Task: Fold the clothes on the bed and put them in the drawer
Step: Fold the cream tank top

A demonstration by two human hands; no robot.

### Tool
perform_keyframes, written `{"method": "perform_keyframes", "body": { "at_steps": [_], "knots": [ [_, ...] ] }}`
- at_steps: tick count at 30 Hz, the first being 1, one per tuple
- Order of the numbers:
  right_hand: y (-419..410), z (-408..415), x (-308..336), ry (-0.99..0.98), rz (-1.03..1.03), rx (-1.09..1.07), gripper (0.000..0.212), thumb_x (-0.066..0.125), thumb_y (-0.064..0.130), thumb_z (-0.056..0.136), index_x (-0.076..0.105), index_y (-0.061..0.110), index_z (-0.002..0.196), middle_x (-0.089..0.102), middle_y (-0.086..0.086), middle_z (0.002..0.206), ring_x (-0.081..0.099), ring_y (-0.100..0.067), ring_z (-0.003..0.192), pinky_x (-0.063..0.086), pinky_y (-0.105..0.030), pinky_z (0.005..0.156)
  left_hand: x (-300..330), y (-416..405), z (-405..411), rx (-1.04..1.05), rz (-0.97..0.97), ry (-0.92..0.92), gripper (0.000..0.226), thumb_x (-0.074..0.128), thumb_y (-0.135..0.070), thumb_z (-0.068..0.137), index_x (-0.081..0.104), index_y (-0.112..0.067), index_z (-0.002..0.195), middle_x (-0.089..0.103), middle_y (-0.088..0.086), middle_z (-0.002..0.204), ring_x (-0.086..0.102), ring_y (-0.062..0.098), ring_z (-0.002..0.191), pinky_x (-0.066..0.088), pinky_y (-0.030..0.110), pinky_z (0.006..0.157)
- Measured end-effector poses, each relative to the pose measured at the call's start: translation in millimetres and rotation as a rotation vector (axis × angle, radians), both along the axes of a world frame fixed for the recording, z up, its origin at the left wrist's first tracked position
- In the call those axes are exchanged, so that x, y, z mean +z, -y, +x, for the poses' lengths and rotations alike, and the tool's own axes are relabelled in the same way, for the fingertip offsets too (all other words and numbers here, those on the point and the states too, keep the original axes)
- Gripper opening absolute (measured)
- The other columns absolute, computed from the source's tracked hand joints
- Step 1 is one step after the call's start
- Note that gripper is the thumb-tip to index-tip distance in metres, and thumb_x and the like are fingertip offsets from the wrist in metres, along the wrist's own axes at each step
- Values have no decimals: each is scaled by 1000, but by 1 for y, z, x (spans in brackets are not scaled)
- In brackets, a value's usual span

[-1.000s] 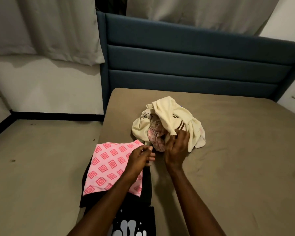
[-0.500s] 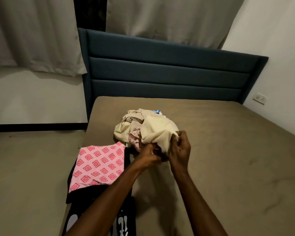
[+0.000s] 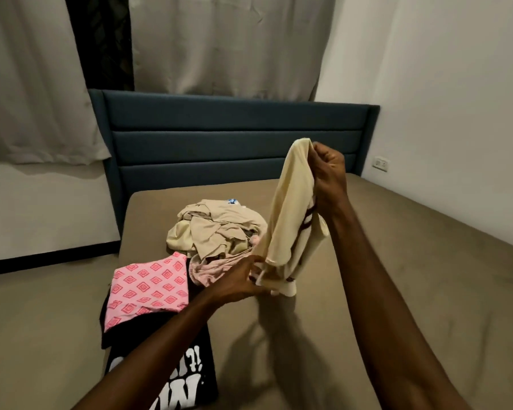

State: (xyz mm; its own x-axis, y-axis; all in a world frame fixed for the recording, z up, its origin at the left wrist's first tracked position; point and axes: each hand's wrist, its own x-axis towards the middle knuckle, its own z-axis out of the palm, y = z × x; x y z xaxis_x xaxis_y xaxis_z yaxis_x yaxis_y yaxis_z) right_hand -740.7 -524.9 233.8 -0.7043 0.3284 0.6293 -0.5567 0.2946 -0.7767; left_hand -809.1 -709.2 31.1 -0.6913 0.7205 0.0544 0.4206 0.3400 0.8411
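Observation:
A cream garment [image 3: 290,220] with dark stripes hangs lifted above the bed [image 3: 397,276]. My right hand [image 3: 328,170] grips its top edge up high. My left hand [image 3: 237,279] pinches its lower edge near the mattress. Behind it lies a crumpled pile of beige clothes [image 3: 214,229] with a pinkish piece [image 3: 211,267] at its front. A folded pink garment with a diamond pattern [image 3: 148,285] lies on a black garment [image 3: 166,377] with white print at the bed's left edge. No drawer is in view.
A dark blue padded headboard [image 3: 234,137] stands at the far end of the bed. Pale curtains [image 3: 219,42] hang behind it. Floor [image 3: 36,321] runs along the left of the bed, a white wall with a socket [image 3: 380,163] on the right.
My right hand has raised the cream garment up out of the pile. My left hand has shifted to its lower edge. The camera has tilted up and turned right.

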Motion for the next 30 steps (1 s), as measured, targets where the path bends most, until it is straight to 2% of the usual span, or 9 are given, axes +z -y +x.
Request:
{"method": "perform_keyframes", "body": {
  "at_steps": [3, 5, 9, 11, 13, 17, 23, 27, 30],
  "knots": [
    [-2, 33, 23, -11, 26, -3, 31, 43, 12, 111, 64, 10, 88, 68, 11, 67, 66, -5, 62, 55, -23, 61, 7, -19, 26, 26, 130, -85, 111, 94, -62, 58, 35, -42, 149, 51, -17, 147, 50, 4, 132, 46, 28, 106],
    [-2, 52, 38, -24, 52, -46, 33, 39, 10, 112, 62, 11, 88, 68, 14, 64, 66, -2, 61, 55, -19, 61, 20, -32, 42, 70, 203, -184, 91, 88, -66, 66, 49, -37, 142, 61, -16, 136, 59, 6, 123, 52, 35, 101],
    [-16, 75, 67, -57, -79, -35, 28, 48, 20, 109, 58, 13, 84, 66, 9, 61, 66, -7, 58, 56, -21, 59, 68, -36, 76, 214, 403, -204, 36, 68, -52, 92, 71, -21, 110, 75, -4, 97, 67, 11, 85, 55, 37, 78],
    [-30, 80, 75, -38, -120, -71, 28, 62, 34, 102, 59, 14, 82, 63, 1, 66, 64, -13, 60, 57, -27, 61, 86, -29, 83, 230, 400, -206, 45, 60, -61, 94, 66, -20, 77, 66, -2, 70, 56, 12, 63, 44, 36, 63],
    [-43, 86, 76, 45, -150, -196, 31, 61, 35, 102, 60, 15, 78, 61, -1, 68, 60, -15, 62, 55, -27, 60, 97, -18, 86, 265, 380, -153, 61, 53, -72, 91, 47, -20, 60, 48, -3, 57, 45, 15, 56, 34, 34, 60],
    [-56, 98, 67, 149, -62, -402, 32, 49, 31, 109, 68, 15, 89, 67, -1, 84, 64, -15, 75, 53, -26, 64, 117, 11, 95, 277, 478, -54, 66, 56, -76, 87, 46, -14, 65, 44, 10, 64, 41, 22, 61, 33, 37, 62],
    [-61, 110, 48, 221, -86, -241, 26, 46, 23, 110, 68, 21, 96, 71, -7, 97, 71, -27, 92, 62, -42, 80, 137, 33, 121, 387, 632, 19, 51, 52, -60, 94, 57, -12, 79, 53, 15, 73, 49, 22, 69, 40, 34, 66],
    [-65, 104, 49, 153, -116, -208, 26, 49, 0, 103, 68, 15, 92, 72, -9, 96, 71, -25, 87, 63, -40, 80, 145, 35, 129, 499, 630, -11, 47, 42, -50, 106, 55, -13, 81, 50, 11, 72, 46, 21, 67, 36, 35, 65],
    [-71, 94, 51, 141, -198, -233, 30, 49, -4, 100, 66, 16, 86, 72, -5, 90, 69, -22, 84, 60, -35, 70, 154, 22, 149, 385, 620, -11, 50, 42, -47, 107, 61, -10, 79, 53, 10, 70, 49, 19, 65, 37, 34, 65]
  ]
}}
